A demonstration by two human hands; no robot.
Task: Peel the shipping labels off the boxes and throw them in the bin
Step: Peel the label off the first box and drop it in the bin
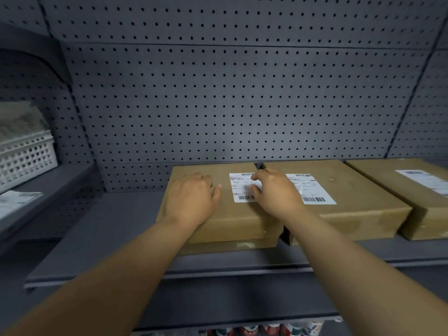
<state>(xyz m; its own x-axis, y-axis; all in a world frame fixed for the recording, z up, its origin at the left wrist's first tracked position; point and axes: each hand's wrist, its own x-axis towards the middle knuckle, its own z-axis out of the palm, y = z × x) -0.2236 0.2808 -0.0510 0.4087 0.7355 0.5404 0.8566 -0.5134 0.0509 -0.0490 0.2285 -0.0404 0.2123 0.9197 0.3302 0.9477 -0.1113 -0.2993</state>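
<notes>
Three brown cardboard boxes lie side by side on a grey shelf (101, 229). The left box (232, 221) carries a white shipping label (238, 187). My left hand (191, 197) rests flat on that box's top, left of the label, fingers loosely apart. My right hand (274, 190) lies over the label's right part, fingertips on the paper; whether it pinches an edge is hidden. The middle box (358, 209) has its own label (312, 190), and the right box (426, 214) shows a label (424, 180) at the frame's edge. No bin is in view.
A grey pegboard wall (230, 105) backs the shelf. At the left, a white perforated basket (24, 156) stands on a neighbouring shelf, with white paper (14, 202) in front of it. Colourful cans (266, 331) show on a lower shelf.
</notes>
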